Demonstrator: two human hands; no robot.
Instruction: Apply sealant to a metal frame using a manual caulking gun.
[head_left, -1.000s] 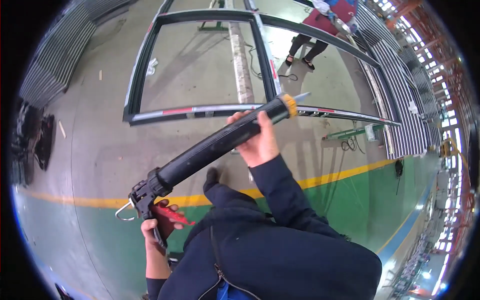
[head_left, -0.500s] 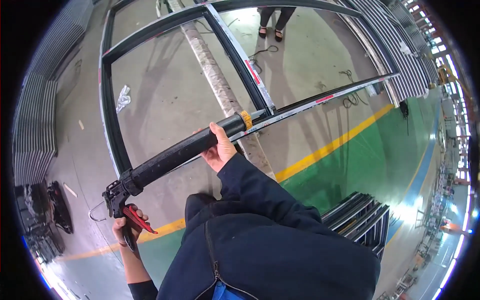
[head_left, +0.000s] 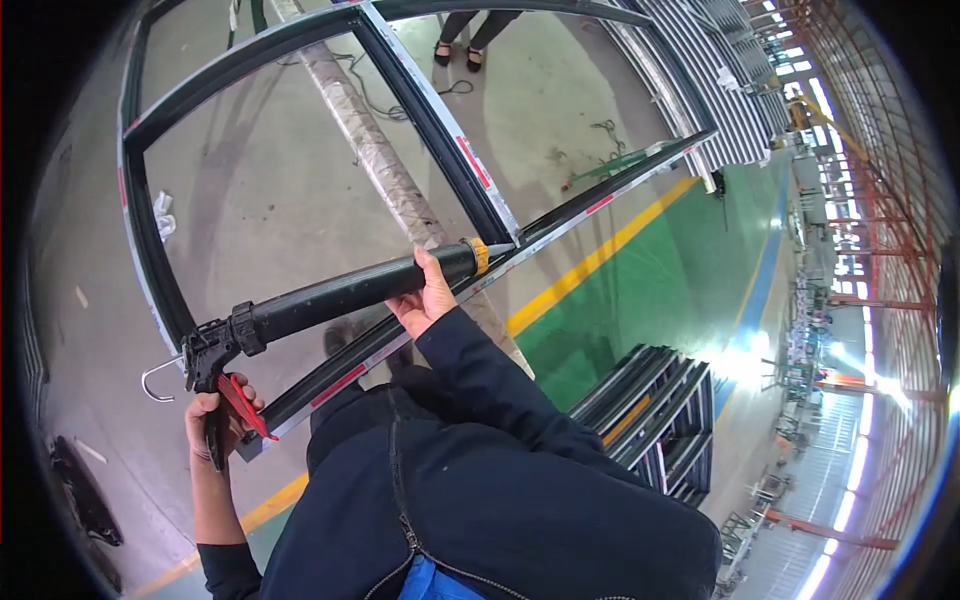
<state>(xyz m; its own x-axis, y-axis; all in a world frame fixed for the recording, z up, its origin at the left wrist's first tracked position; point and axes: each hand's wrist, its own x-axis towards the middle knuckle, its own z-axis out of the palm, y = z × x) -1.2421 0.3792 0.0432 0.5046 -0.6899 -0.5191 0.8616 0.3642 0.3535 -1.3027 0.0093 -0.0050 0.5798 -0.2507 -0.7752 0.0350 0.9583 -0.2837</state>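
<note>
A black caulking gun [head_left: 340, 293] with a yellow front ring [head_left: 481, 256] and a red trigger lies slantwise across the view. My left hand [head_left: 225, 415] is closed round its handle and trigger at the lower left. Under the front of the barrel, my right hand [head_left: 425, 298] grips it with the thumb on top. The pale nozzle [head_left: 500, 249] points at a corner of the dark window frame [head_left: 480, 190], where the middle bar meets the near rail. Whether its tip touches the frame cannot be made out. A bent metal hook [head_left: 155, 388] sticks out behind the gun.
A plastic-wrapped beam [head_left: 370, 150] runs beneath the frame. Another person's legs [head_left: 465, 40] stand beyond it, near loose cables. Stacked frames [head_left: 650, 420] are at my right, and bundled profiles [head_left: 720, 90] lie at the far right. A yellow line [head_left: 600, 255] borders the green floor.
My view has shifted right, so the scene slides left. The nozzle now sits closer to the corner joint, and the gun's barrel lies flatter. Both hands keep their hold.
</note>
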